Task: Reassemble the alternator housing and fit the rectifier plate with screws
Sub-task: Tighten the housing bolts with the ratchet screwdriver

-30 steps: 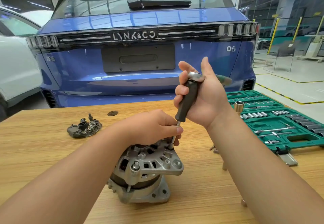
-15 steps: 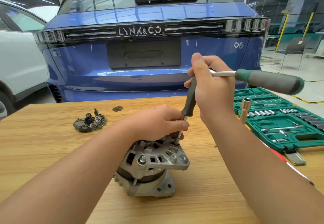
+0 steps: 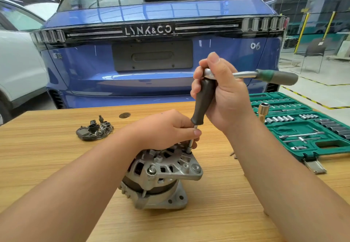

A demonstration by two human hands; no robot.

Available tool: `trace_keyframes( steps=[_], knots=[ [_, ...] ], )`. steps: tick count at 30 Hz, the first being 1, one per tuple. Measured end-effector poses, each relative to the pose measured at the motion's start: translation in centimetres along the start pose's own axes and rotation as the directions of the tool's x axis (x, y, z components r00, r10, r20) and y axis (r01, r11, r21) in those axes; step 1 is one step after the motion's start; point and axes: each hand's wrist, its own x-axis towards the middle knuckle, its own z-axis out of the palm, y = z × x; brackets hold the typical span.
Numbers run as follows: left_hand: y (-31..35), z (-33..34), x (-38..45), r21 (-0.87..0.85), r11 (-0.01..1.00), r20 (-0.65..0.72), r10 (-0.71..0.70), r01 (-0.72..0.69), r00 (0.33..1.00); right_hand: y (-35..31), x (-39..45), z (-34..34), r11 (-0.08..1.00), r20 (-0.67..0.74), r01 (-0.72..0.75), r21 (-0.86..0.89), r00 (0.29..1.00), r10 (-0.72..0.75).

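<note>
Head view, alternator under left hand fingers, right hand gripping driver

Head view: looking forward and down from the person's head at the wooden surface.
Nearness: sitting close above the forearms.
Facing: pointing toward the blue car behind.

1. I note a blue car directly behind the wooden table.
2. White car left of the blue car.
3. Yellow floor lines right of it.
</note>
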Motion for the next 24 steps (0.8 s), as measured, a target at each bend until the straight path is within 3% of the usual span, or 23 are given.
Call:
trace_keyframes(
  steps=[5, 9, 12, 14, 17, 21, 24],
  knots=[
    [0.15, 0.08, -0.05, 0.048, 0.999, 0.004, 0.018, -0.018, 1.0, 0.34, -0.35, 0.42, 0.927, -0.062, 0.244, -0.285, 0.96, -0.272],
    [0.18, 0.17, 0.27, 0.06, 0.998, -0.014, 0.002, -0.001, 1.0, 0.68, -0.53, 0.82, 0.628, -0.072, 0.422, -0.654, 0.791, -0.607],
    [0.13, 0.26, 0.35, 0.072, 0.997, -0.015, 0.005, -0.004, 1.0, 0.69, -0.61, 0.92, 0.568, -0.078, 0.406, -0.716, 0.762, -0.643],
    [0.23, 0.39, 0.47, 0.08, 0.997, -0.03, 0.001, 0.002, 1.0, 0.86, -0.53, 0.92, 0.648, -0.164, 0.321, -0.691, 0.803, -0.573],
    [0.44, 0.53, 0.7, 0.091, 0.996, -0.073, -0.015, 0.021, 0.997, 0.79, -0.23, 0.9, 0.882, -0.294, 0.103, -0.46, 0.92, -0.261],
    [0.4, 0.59, 0.81, 0.144, 0.99, -0.077, 0.005, 0.006, 0.997, 0.63, -0.12, 0.64, 0.978, -0.246, 0.007, -0.211, 0.967, -0.06],
    [0.16, 0.58, 0.66, 0.174, 0.985, -0.083, 0.038, -0.023, 0.996, 0.15, -0.07, 0.43, 0.988, -0.103, -0.142, 0.062, 0.984, 0.148]
  ],
)
